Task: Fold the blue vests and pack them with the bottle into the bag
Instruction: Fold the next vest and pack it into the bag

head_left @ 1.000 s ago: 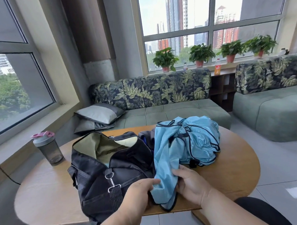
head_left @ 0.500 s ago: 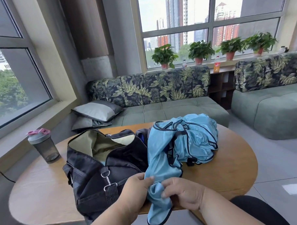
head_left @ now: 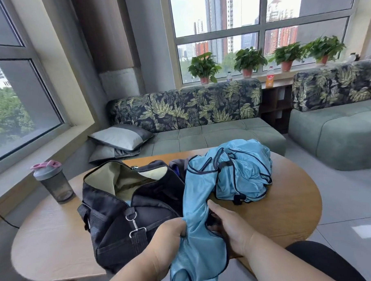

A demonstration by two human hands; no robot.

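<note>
Blue, slippery-looking fabric fills both hands: the left hand (head_left: 172, 229) grips one vest (head_left: 198, 215) at its near edge, fingers curled around the cloth, and the right hand (head_left: 229, 229) holds the same vest from the right side, thumb on top. This vest hangs over the near edge of the wooden table (head_left: 294, 208), its far end touching the pile of other vests (head_left: 242, 174) that lies crumpled on the far right. The black bag (head_left: 117, 211) stands open on the left, just beside the vest, and the bottle (head_left: 54, 182) stands upright further left — apart from the bag. I think pulling the vest may drag the pile along, because the straps look tangled — then the vests could slide off the table.
</note>
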